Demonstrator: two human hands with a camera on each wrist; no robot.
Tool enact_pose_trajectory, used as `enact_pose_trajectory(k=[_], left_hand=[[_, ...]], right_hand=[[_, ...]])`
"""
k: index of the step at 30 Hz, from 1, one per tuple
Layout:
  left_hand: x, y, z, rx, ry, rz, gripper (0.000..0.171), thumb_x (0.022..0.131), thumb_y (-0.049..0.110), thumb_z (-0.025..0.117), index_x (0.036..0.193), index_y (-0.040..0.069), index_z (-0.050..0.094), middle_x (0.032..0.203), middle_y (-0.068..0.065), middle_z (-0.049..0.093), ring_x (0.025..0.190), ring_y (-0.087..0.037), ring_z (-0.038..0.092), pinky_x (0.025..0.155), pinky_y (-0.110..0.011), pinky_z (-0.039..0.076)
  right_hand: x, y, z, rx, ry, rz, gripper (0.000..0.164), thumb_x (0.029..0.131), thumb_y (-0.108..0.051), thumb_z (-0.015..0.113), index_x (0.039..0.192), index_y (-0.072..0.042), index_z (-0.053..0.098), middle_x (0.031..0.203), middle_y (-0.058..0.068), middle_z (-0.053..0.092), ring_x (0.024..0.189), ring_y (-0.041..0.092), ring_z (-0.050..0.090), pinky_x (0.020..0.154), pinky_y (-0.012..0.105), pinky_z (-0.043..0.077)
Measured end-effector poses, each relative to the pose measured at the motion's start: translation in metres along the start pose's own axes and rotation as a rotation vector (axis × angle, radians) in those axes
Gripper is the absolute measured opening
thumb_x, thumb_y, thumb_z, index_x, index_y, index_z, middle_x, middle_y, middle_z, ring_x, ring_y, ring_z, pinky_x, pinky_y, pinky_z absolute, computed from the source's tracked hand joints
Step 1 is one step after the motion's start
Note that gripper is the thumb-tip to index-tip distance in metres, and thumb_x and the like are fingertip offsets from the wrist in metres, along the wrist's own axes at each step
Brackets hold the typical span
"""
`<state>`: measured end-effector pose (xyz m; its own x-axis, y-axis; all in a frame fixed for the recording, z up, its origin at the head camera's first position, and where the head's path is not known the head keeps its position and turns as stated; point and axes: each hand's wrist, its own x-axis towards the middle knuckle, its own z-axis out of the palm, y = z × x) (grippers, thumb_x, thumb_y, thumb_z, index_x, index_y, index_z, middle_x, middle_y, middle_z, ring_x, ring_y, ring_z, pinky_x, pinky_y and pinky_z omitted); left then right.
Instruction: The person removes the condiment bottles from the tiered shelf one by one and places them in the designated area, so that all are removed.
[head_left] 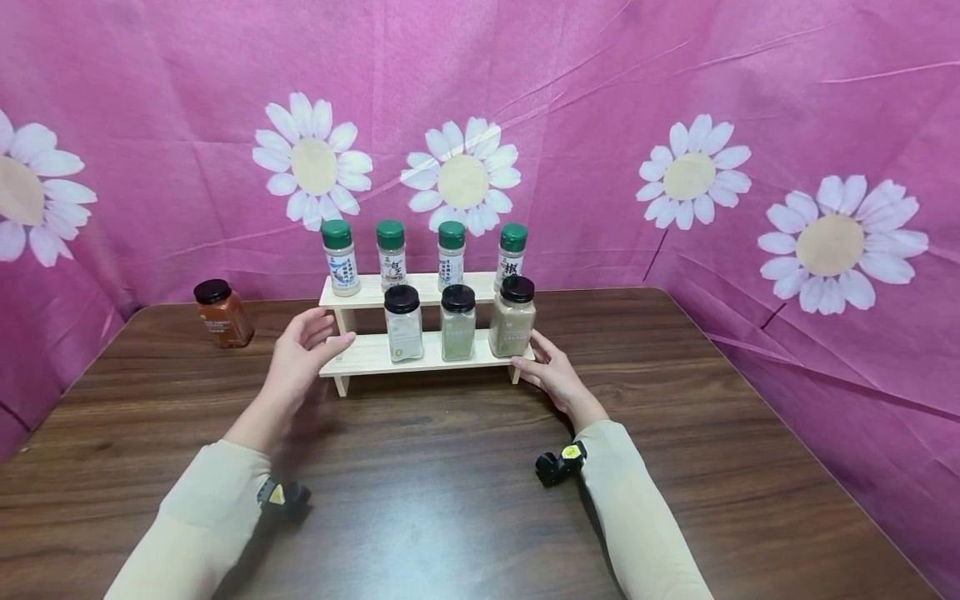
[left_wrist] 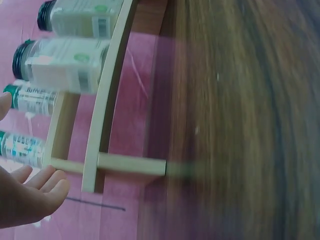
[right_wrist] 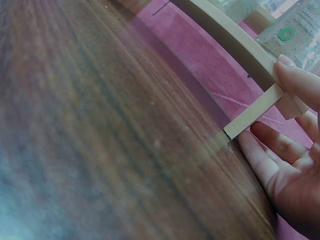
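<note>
A two-tier pale wooden rack [head_left: 360, 357] stands on the table. Four-sided clear jars with black lids line its lower shelf: a whitish one [head_left: 405, 333], a green one [head_left: 458, 329] and a beige one [head_left: 513, 325]. Several green-capped shakers, among them the leftmost shaker [head_left: 342, 267], stand on the upper shelf. My left hand [head_left: 300, 346] is at the rack's left end, fingers loosely bent and holding nothing. At the other end, my right hand [head_left: 553, 375] grips the lower shelf's corner, thumb on its front edge and fingers [right_wrist: 265, 157] by the end leg [right_wrist: 252, 112].
A jar of reddish-brown spice [head_left: 225, 317] with a black lid stands apart, left of the rack. The brown wood-grain table [head_left: 420, 483] stretches toward me. Behind it hangs a pink cloth [head_left: 570, 75] with daisies.
</note>
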<state>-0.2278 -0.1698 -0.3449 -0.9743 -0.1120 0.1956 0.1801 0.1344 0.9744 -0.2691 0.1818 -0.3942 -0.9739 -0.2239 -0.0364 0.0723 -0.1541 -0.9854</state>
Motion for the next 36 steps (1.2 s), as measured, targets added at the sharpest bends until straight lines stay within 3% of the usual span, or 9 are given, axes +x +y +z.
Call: enact_pose_trajectory(k=[3,10,21,36], left_hand=[[-0.007,0.016,0.012,0.012,-0.007,0.021,0.068,0.076,0.017,0.066,0.128,-0.005,0.028,0.125,-0.024,0.038,0.114,-0.031,0.035,0.095,-0.038,0.028],[-0.009,0.016,0.036,0.024,0.019,0.078,0.06,0.074,0.003,0.066,0.124,-0.005,0.033,0.12,-0.022,0.043,0.109,-0.031,0.041,0.091,-0.038,0.033],[-0.009,0.011,0.071,0.112,0.114,0.161,0.06,0.069,0.009,0.071,0.119,-0.002,0.04,0.116,-0.017,0.047,0.105,-0.029,0.045,0.082,-0.038,0.04],[-0.007,0.01,0.097,0.15,0.247,0.201,0.059,0.067,0.015,0.074,0.113,0.0,0.041,0.107,-0.014,0.044,0.094,-0.023,0.044,0.076,-0.033,0.038]], right_hand=[[0.0,0.0,0.0,-0.002,-0.001,0.0,0.067,0.081,0.005,0.054,0.137,-0.007,0.019,0.13,0.024,0.031,0.098,0.02,0.049,0.084,0.034,0.04],[-0.001,-0.001,0.001,0.001,0.01,0.008,0.067,0.081,0.004,0.055,0.137,-0.009,0.021,0.13,0.023,0.032,0.097,0.018,0.05,0.084,0.034,0.041],[-0.001,0.0,0.001,-0.002,0.004,0.006,0.067,0.08,0.005,0.055,0.137,-0.008,0.02,0.13,0.023,0.031,0.097,0.019,0.05,0.084,0.034,0.04],[0.0,-0.001,0.0,-0.006,0.005,-0.003,0.067,0.08,0.004,0.055,0.137,-0.008,0.02,0.13,0.023,0.032,0.096,0.017,0.051,0.084,0.034,0.04]])
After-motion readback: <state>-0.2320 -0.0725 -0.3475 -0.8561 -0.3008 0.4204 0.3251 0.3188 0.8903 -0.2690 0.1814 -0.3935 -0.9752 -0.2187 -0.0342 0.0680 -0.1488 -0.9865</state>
